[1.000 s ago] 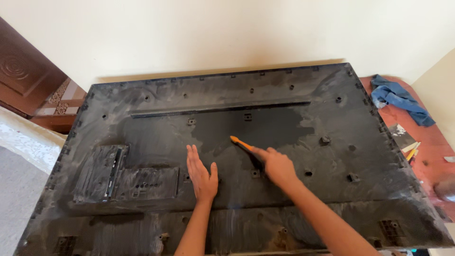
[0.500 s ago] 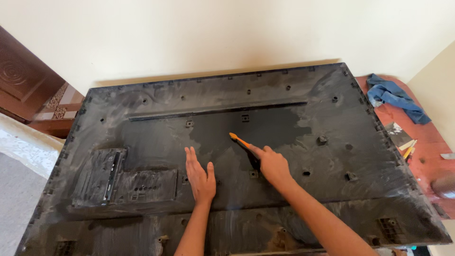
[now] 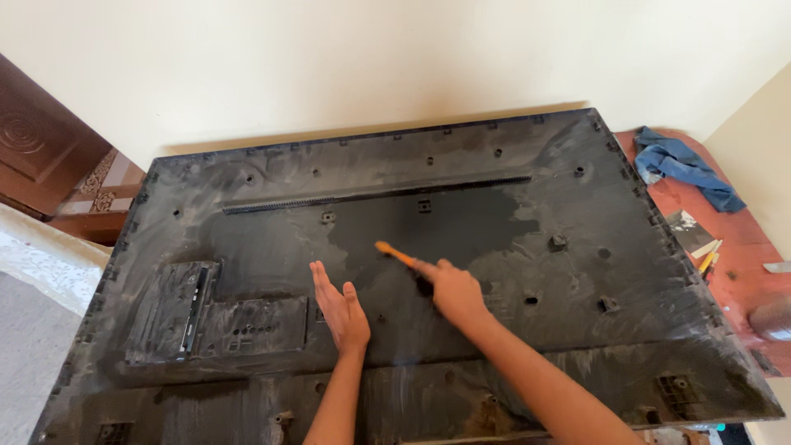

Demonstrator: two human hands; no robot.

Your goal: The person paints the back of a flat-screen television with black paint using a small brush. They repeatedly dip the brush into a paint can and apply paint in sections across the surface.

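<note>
Here, a large black plastic back cover (image 3: 527, 247) of a flat screen is seen from above, laid flat with its inner side up and coated in pale dust. It fills most of the view. The left hand (image 3: 339, 309) is laid flat on the cover near its middle, palm down, fingers straight and held together, with nothing gripped. The right hand (image 3: 451, 290) is closed around a tool with an orange handle (image 3: 394, 253), which sticks out up and to the left from the fist; the working end is hidden beneath the hand, so its kind cannot be told. A darker, dust-free patch (image 3: 461, 224) is seen just above both hands. At the right edge, a red worktop (image 3: 741, 247) is visible, with a crumpled blue cloth (image 3: 680, 165) lying on it. A dark wooden door (image 3: 37, 152) is seen at the far left.
</note>
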